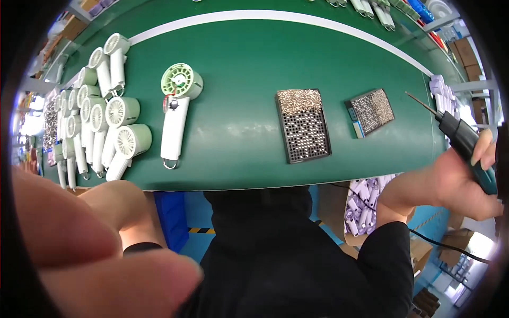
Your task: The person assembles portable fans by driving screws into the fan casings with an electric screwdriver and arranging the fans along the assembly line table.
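My right hand (pixel 469 183), at the far right, is wrapped round a black and green electric screwdriver (pixel 460 135). Its thin bit points up and left over the table. Very near the camera at lower left, my left hand (pixel 106 270) shows large and blurred, thumb and a finger apart and nothing seen between them. On the green table lies a white handheld fan (pixel 175 124) with a pale green head; its front is uncovered and red wire shows at the neck. A black screw tray (pixel 304 127), its far rows filled with screws, lies right of centre. A smaller screw tray (pixel 372 112) sits beyond it.
Many white and green handheld fans (pixel 98 116) crowd the table's left side. Beneath the right edge stands a box of light purple parts (pixel 363 206). A blue bin (pixel 172 214) is under the table. Purple parts (pixel 445 95) lie at the right edge; a black cable (pixel 450 246) hangs below.
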Action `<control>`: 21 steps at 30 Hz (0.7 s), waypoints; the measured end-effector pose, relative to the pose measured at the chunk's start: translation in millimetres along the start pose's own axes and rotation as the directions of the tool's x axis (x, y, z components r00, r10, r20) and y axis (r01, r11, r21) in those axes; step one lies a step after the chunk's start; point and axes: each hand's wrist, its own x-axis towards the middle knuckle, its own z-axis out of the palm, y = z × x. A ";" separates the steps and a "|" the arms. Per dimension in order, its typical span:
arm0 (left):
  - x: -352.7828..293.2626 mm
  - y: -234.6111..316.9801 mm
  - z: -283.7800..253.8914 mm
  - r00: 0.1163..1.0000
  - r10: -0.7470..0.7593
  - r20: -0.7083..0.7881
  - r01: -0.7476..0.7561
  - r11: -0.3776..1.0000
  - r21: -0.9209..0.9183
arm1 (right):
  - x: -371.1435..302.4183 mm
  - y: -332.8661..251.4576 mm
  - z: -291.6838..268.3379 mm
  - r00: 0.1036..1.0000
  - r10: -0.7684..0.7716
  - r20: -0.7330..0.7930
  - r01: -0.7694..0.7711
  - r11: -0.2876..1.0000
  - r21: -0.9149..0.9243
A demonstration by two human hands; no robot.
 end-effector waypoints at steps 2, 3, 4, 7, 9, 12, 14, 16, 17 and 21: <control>-8.1 -8.5 9.0 1.000 -0.012 -0.020 0.011 0.999 -0.046 | -3.1 -4.3 -5.8 0.998 -0.036 -0.056 0.037 0.999 0.010; -10.9 -13.4 15.6 0.999 -0.006 -0.038 0.003 0.998 -0.063 | -5.4 -4.5 -12.5 0.994 -0.058 -0.094 0.060 0.998 0.009; -13.4 -18.2 22.4 0.998 0.001 -0.057 -0.005 0.997 -0.079 | -6.5 -4.4 -18.4 0.988 -0.082 -0.130 0.084 0.996 0.007; -17.7 -24.0 47.4 0.994 -0.014 -0.104 -0.002 0.989 -0.150 | -17.6 -2.6 3.1 0.990 -0.020 -0.138 0.029 0.997 0.066; -22.3 -24.7 54.6 0.992 -0.043 -0.119 0.019 0.980 -0.197 | -15.7 -3.4 -2.9 0.993 -0.014 -0.116 0.022 0.997 0.069; -25.3 -28.7 65.7 0.985 -0.074 -0.153 0.036 0.971 -0.237 | -12.0 0.8 -2.4 0.998 -0.027 -0.065 0.032 0.997 0.067; -23.0 -35.9 68.6 0.982 -0.073 -0.173 0.028 0.968 -0.248 | -11.9 5.9 0.5 0.999 -0.022 -0.036 0.024 0.997 0.069; -16.0 -47.3 66.5 0.982 -0.051 -0.184 0.003 0.968 -0.250 | -11.6 6.3 8.7 0.998 -0.033 -0.058 0.040 0.992 0.121; -9.4 -52.8 64.8 0.981 -0.029 -0.191 -0.018 0.971 -0.238 | -12.2 5.9 12.0 0.993 -0.046 -0.108 0.059 0.990 0.126; 24.2 -83.1 46.6 0.981 0.100 -0.164 -0.126 0.980 -0.155 | -16.7 12.9 12.6 0.980 -0.093 -0.174 0.118 0.983 0.139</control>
